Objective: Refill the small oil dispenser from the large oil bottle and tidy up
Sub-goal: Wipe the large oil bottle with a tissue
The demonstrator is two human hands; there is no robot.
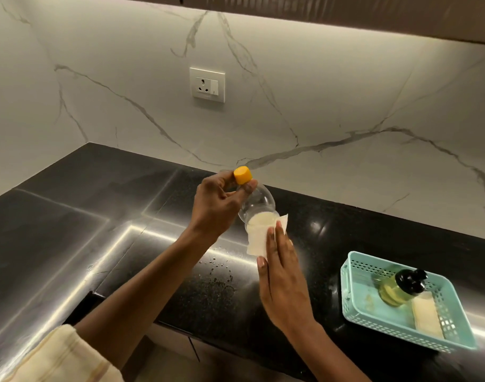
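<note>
Wipe-down of large oil bottle (256, 202), capped in yellow (242, 175) and held tilted above black counter (153, 216). Left hand (216, 205) pinching the neck just under the cap, fingers curled; right hand (282, 274) flat, fingers straight and pressed together, pushing a paper tissue (256, 241) against the lower body. Keep the neck grip firm, turn the bottle against the tissue, sweep downward to catch any oily film. Mind the slick plastic. Small oil dispenser (398, 288), black-capped, in teal basket (354, 299) well to the right; droplets (216, 268) on the counter probably next.
</note>
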